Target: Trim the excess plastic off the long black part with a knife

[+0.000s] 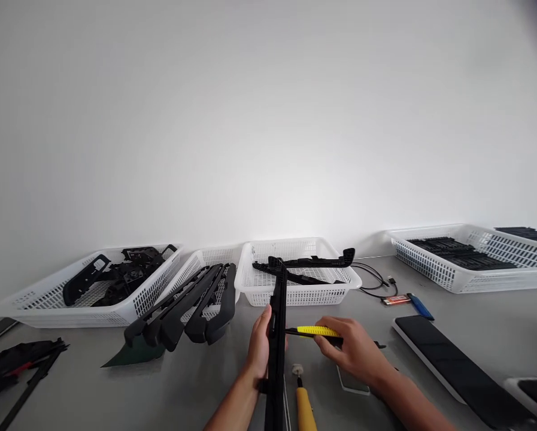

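At the lower centre of the view, over a grey table (196, 389), both hands are engaged. The left hand (259, 347) is closed around a long black part (277, 317), thumb at its left edge and fingertips showing at its right. The part runs from the bottom of the view up to the front of the middle basket. The right hand (355, 350) is closed around a yellow-and-black tool (315, 331), thumb and fingers pinched along its handle; the tool's narrow tip points left and reaches the right edge of the part. Whether the tip bears on the surface cannot be determined.

Below the tool lies a yellow-handled implement (305, 407) with a pale rounded head. A flat, pale-edged object (354, 384) is partly hidden beneath the right forearm.

Beyond the hands, the middle white basket (295, 297) contains slender black pieces (317, 262), one overhanging its right side. The adjoining basket (200, 256), to the left, carries dark elongated trims (217, 305) projecting over its front, above a dark green sheet (136, 353). The far-left basket (93, 317) holds assorted black components (129, 272).

To the right are a looped black cable (370, 276), a blue object (419, 306), a long black-topped item (448, 353) and another basket (448, 278) of black parts (461, 251).
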Demonstrator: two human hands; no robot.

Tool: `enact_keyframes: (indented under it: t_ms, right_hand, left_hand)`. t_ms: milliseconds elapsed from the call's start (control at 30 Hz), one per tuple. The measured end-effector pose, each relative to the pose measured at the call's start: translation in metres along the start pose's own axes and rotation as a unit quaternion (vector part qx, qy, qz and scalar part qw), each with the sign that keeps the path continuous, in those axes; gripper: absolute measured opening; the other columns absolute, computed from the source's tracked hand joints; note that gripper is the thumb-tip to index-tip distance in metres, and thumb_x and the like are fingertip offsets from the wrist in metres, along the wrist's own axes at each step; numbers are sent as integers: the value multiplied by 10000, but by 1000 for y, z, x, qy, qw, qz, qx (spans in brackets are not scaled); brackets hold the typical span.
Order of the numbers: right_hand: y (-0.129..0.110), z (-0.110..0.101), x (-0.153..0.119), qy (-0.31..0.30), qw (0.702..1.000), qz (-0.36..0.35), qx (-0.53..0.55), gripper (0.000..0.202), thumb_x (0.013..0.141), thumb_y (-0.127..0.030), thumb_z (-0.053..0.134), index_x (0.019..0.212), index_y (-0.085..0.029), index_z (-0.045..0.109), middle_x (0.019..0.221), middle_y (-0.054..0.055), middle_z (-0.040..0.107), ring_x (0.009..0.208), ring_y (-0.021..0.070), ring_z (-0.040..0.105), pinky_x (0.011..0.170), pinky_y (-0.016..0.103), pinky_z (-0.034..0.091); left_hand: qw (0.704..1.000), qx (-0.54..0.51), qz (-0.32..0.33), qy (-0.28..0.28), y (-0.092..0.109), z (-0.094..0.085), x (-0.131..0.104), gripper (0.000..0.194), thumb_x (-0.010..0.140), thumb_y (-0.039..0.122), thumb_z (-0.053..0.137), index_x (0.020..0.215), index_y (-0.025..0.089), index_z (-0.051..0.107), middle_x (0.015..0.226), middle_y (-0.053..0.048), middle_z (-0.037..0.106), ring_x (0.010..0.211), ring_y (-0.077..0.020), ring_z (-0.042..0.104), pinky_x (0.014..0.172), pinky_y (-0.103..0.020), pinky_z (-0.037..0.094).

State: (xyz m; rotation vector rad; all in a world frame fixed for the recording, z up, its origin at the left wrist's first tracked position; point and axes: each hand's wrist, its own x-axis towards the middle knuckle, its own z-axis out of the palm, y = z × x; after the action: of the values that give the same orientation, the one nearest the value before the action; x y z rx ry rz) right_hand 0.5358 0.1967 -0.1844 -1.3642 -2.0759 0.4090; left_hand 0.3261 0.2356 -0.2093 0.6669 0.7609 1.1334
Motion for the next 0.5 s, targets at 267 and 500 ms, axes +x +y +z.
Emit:
enact_keyframes:
  t_ms: [267, 500]
  right_hand:
    - [24, 7, -11, 26, 1000, 7, 7, 350, 1041, -448, 518, 882, -200, 708, 738, 26, 701, 624, 148, 606, 608, 252, 381]
    - [25, 11, -15, 13, 999, -7, 45, 320, 1051, -430, 530, 923, -200, 713, 775, 23, 714, 650, 141, 622, 619, 244, 395]
  left_hand:
    - [992, -32, -74, -92, -22, 2, 17, 687, 807, 874, 583, 818, 188, 616, 379, 90, 391, 309, -67, 235, 338, -202, 199]
    - [991, -51, -111, -53, -24, -3, 11, 664, 813, 834, 634, 655, 206, 490, 429, 81, 390, 344, -51, 280, 349, -188, 219]
